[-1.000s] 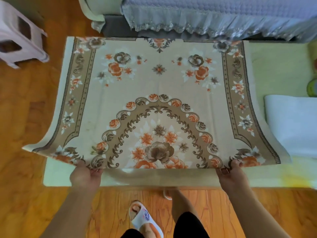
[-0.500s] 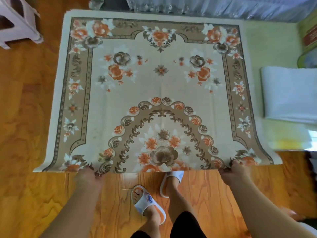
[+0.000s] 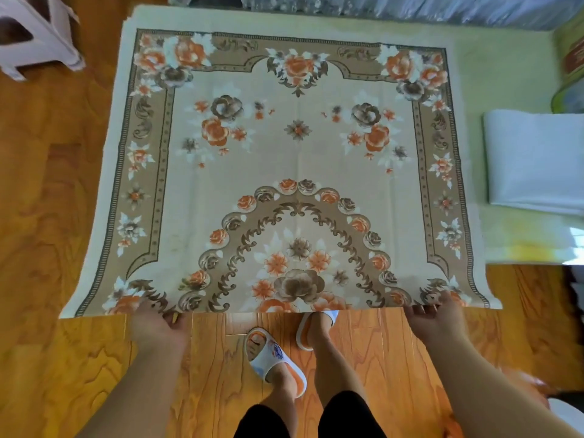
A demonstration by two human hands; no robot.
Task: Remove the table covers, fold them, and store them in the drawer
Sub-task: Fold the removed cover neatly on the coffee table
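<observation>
Cover [image 3: 297, 159], floral print, beige with orange and brown roses, held out near-flat over the table [image 3: 505, 74], near edge hanging past the table's edge above the wood floor [image 3: 47, 216]. Left hand [image 3: 156, 327] pinching the near edge toward its left corner, fingers curled under the hem. Right hand [image 3: 437, 317] gripping the same edge near the right corner, fingertips over the top. Centre crease visible down the middle. Looks thin, light and soft; sags at the side margins, holds shape only under tension between the hands. Probably a little slick on the printed face. Best held at corners or just inside them, edge kept taut, for a clean fold along the crease. White sheet [image 3: 534, 162] lying on the table at right, apart from the cover. Stool [image 3: 34, 36] at far left. Drawer not seen.
</observation>
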